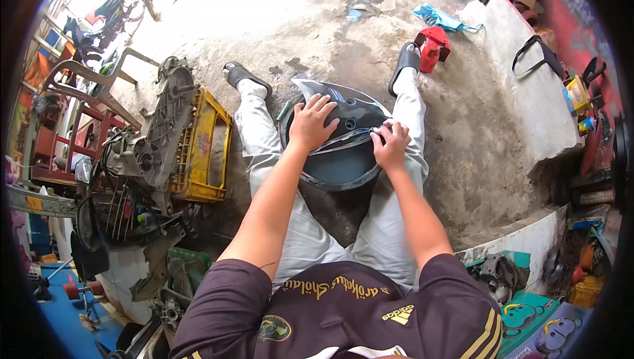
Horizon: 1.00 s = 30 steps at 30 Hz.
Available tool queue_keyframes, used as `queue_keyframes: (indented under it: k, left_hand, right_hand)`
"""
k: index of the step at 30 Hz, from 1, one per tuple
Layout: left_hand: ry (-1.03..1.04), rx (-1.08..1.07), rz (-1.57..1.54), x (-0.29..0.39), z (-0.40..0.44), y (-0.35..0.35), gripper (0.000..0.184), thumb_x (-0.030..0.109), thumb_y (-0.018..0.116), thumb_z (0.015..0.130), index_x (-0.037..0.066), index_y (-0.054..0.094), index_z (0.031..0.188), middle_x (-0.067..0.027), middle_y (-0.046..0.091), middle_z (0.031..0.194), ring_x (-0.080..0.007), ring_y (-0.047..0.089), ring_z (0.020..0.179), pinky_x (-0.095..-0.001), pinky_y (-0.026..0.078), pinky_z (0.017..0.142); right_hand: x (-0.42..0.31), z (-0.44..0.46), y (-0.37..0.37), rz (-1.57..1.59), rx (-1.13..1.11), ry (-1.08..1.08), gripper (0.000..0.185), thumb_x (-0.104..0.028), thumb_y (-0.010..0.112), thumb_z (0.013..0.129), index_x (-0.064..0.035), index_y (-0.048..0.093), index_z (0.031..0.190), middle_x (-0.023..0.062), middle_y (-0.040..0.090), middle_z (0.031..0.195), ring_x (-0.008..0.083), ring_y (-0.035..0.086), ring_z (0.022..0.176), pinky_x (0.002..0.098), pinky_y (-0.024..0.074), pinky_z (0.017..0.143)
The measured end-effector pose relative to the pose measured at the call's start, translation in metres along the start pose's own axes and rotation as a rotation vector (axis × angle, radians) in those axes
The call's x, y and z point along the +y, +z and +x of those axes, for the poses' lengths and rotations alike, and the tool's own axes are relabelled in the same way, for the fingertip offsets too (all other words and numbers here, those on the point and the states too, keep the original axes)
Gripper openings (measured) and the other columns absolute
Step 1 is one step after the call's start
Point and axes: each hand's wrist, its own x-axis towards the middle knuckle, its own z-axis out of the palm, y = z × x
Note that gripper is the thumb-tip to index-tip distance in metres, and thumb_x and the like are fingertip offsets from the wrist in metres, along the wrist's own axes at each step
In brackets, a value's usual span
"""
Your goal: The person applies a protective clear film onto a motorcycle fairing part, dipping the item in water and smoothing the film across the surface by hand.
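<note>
Between my knees is a round, dark basin (341, 186) with liquid in its near part. A black, glossy panel (366, 113), like a motorcycle body part, lies across its far half. It has a pale pointed end, two round holes and light stripes. My left hand (313, 123) rests on the panel's left part with its fingers spread. At the panel's near right edge, my right hand (391, 142) is closed, thumb and fingers pinched together. Something small and bluish shows at those fingertips, too small to name. Thin pale lines run along the panel's near edge.
Left, a yellow plastic crate (211, 148) stands beside a metal engine casing (173, 111) and a chair frame (99, 82). A red part (433, 49) and a blue face mask (442, 18) lie near my right foot. A concrete ledge (522, 88) runs along the right.
</note>
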Motion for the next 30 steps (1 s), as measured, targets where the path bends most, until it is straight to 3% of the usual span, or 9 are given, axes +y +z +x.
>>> queue_keyframes:
  k: [3, 7, 11, 15, 17, 22, 25, 27, 30]
  left_hand:
    - [-0.002, -0.009, -0.016, 0.002, -0.004, -0.001, 0.049, 0.042, 0.070, 0.094, 0.018, 0.066, 0.136, -0.0060, 0.060, 0.151, -0.0275, 0.048, 0.147, -0.0548, 0.040, 0.112]
    - [-0.002, -0.010, -0.020, 0.002, -0.002, -0.002, 0.048, 0.041, 0.071, 0.094, 0.017, 0.066, 0.136, -0.0061, 0.060, 0.150, -0.0277, 0.049, 0.146, -0.0532, 0.039, 0.112]
    - [0.003, 0.001, -0.013, 0.003, -0.002, -0.004, 0.048, 0.040, 0.072, 0.093, 0.016, 0.067, 0.134, -0.0065, 0.061, 0.150, -0.0279, 0.049, 0.145, -0.0517, 0.040, 0.111]
    - [0.001, -0.001, -0.034, 0.003, -0.001, -0.001, 0.048, 0.039, 0.072, 0.092, 0.016, 0.067, 0.134, -0.0065, 0.061, 0.150, -0.0281, 0.049, 0.145, -0.0502, 0.040, 0.111]
    - [0.012, 0.022, -0.024, 0.001, -0.003, 0.001, 0.048, 0.040, 0.072, 0.092, 0.017, 0.068, 0.134, -0.0065, 0.061, 0.149, -0.0283, 0.050, 0.145, -0.0490, 0.041, 0.111]
    - [0.009, 0.011, 0.006, 0.001, -0.002, 0.000, 0.050, 0.045, 0.069, 0.093, 0.018, 0.066, 0.136, -0.0052, 0.061, 0.150, -0.0264, 0.048, 0.146, -0.0588, 0.036, 0.113]
    - [-0.003, -0.009, 0.044, 0.002, -0.005, 0.000, 0.050, 0.046, 0.067, 0.094, 0.019, 0.066, 0.136, -0.0040, 0.060, 0.151, -0.0250, 0.047, 0.147, -0.0628, 0.033, 0.114]
    - [-0.005, -0.014, 0.053, 0.002, -0.003, -0.001, 0.050, 0.047, 0.067, 0.095, 0.019, 0.066, 0.136, -0.0034, 0.060, 0.151, -0.0244, 0.047, 0.148, -0.0645, 0.032, 0.114]
    - [-0.030, -0.028, 0.029, 0.003, -0.003, -0.001, 0.049, 0.044, 0.070, 0.094, 0.020, 0.066, 0.136, -0.0025, 0.060, 0.151, -0.0249, 0.048, 0.147, -0.0621, 0.032, 0.115]
  right_hand:
    - [-0.005, -0.010, 0.005, 0.051, 0.026, 0.110, 0.013, -0.023, 0.081, 0.085, -0.0151, 0.077, 0.095, 0.0037, 0.061, 0.120, 0.0320, 0.053, 0.122, 0.0529, 0.0384, 0.100]
    - [-0.022, -0.019, -0.002, 0.009, -0.002, -0.060, 0.012, -0.022, 0.080, 0.085, -0.0138, 0.077, 0.093, 0.0040, 0.063, 0.117, 0.0329, 0.055, 0.116, 0.0520, 0.0406, 0.098]
    - [-0.022, -0.017, 0.003, -0.058, 0.072, 0.107, 0.011, -0.022, 0.079, 0.086, -0.0133, 0.076, 0.092, 0.0029, 0.065, 0.112, 0.0310, 0.056, 0.114, 0.0505, 0.0406, 0.095]
    - [-0.029, -0.022, -0.002, -0.073, -0.037, -0.092, 0.010, -0.022, 0.079, 0.087, -0.0142, 0.076, 0.092, -0.0003, 0.066, 0.106, 0.0290, 0.057, 0.108, 0.0503, 0.0416, 0.094]
    - [-0.018, -0.019, 0.003, -0.074, 0.078, 0.137, 0.010, -0.023, 0.079, 0.087, -0.0156, 0.077, 0.093, -0.0016, 0.066, 0.105, 0.0263, 0.058, 0.110, 0.0495, 0.0401, 0.095]
    - [-0.031, -0.017, -0.007, -0.136, -0.002, -0.123, 0.011, -0.025, 0.080, 0.088, -0.0158, 0.078, 0.095, -0.0029, 0.069, 0.102, 0.0265, 0.058, 0.107, 0.0473, 0.0417, 0.092]
    - [-0.006, -0.016, 0.003, -0.130, 0.034, 0.133, 0.011, -0.024, 0.079, 0.088, -0.0169, 0.078, 0.096, -0.0029, 0.069, 0.100, 0.0244, 0.058, 0.109, 0.0480, 0.0403, 0.094]
    - [-0.016, -0.017, -0.003, -0.157, 0.009, 0.091, 0.012, -0.025, 0.079, 0.088, -0.0172, 0.078, 0.097, -0.0025, 0.070, 0.099, 0.0238, 0.059, 0.109, 0.0494, 0.0391, 0.095]
    - [-0.032, -0.016, -0.014, -0.210, -0.089, -0.207, 0.011, -0.024, 0.078, 0.088, -0.0177, 0.078, 0.098, -0.0027, 0.070, 0.100, 0.0252, 0.058, 0.106, 0.0500, 0.0383, 0.094]
